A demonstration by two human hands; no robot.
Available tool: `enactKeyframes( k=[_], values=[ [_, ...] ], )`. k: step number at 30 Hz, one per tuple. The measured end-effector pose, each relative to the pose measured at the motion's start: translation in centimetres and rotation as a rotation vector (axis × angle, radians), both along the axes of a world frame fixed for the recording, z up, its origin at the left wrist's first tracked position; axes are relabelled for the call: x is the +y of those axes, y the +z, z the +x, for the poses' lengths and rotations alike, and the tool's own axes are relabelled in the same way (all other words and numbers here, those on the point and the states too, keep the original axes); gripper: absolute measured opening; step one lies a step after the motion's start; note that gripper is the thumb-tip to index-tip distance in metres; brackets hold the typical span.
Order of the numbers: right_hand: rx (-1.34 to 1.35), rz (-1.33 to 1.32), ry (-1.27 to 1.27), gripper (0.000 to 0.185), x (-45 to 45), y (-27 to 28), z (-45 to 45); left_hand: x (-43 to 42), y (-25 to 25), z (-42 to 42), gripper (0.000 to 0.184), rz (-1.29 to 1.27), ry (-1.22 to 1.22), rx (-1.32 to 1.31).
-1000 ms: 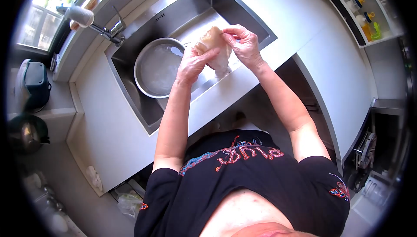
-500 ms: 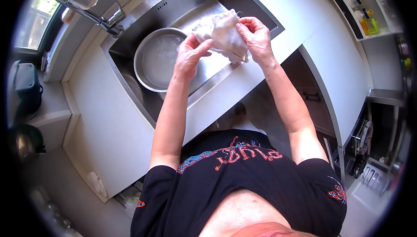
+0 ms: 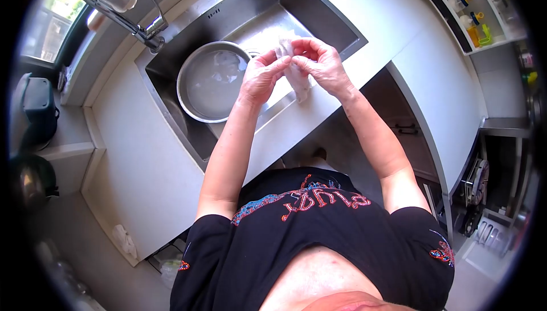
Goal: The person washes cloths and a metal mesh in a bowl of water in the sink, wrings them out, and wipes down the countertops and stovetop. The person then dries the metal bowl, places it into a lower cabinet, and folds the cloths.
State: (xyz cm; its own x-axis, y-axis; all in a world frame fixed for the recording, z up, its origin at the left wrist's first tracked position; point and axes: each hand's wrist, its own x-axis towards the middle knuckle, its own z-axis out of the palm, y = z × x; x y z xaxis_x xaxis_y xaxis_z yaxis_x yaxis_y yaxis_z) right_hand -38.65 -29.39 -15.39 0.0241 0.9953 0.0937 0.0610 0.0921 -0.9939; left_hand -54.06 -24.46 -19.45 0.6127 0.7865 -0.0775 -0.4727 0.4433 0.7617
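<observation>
Cloth (image 3: 298, 82): 3 o'clock of basin (image 3: 179, 84), over sink (image 3: 323, 21)
Feel: probably light, limp, slick if wet
Fingers: left hand (image 3: 259, 80), right hand (image 3: 323, 66) both pinch cloth
Hold: by edges

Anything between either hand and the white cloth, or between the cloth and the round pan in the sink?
The left hand and right hand both hold the white cloth, nothing visible between. Toward the round pan, the left hand itself is in the way.
</observation>
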Motion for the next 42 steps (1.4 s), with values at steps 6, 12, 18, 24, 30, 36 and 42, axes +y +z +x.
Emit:
enactKeyframes(
  k=[6,12,18,24,30,36,42],
  values=[
    [-0.167,0.064,-0.099,0.034,-1.2,-0.1,2.8,-0.6,0.2,2.9,0.029,0.020,0.001,0.057],
    [-0.377,0.039,-0.185,0.055,-4.0,0.8,5.5,-0.3,-0.9,6.2,0.027,-0.154,-0.015,-0.168],
    [-0.248,0.041,-0.296,0.040,-5.5,-0.3,6.3,-0.9,-0.1,7.5,0.034,-0.149,-0.088,-0.131],
    [0.067,-0.020,-0.256,0.028,-5.5,-0.8,7.4,-1.9,1.2,7.3,0.045,0.026,-0.063,0.007],
    [0.416,-0.164,-0.361,0.029,-5.2,-0.4,9.0,-1.3,0.3,4.4,0.051,-0.074,-0.029,0.065],
    [0.547,-0.011,-0.312,0.043,-4.7,-3.0,8.9,-1.3,-0.8,2.8,0.053,0.027,-0.067,0.375],
    [0.617,-0.107,-0.277,0.034,-5.2,-3.4,7.8,-1.3,-3.2,5.1,0.056,-0.304,-0.281,0.008]
  ],
)
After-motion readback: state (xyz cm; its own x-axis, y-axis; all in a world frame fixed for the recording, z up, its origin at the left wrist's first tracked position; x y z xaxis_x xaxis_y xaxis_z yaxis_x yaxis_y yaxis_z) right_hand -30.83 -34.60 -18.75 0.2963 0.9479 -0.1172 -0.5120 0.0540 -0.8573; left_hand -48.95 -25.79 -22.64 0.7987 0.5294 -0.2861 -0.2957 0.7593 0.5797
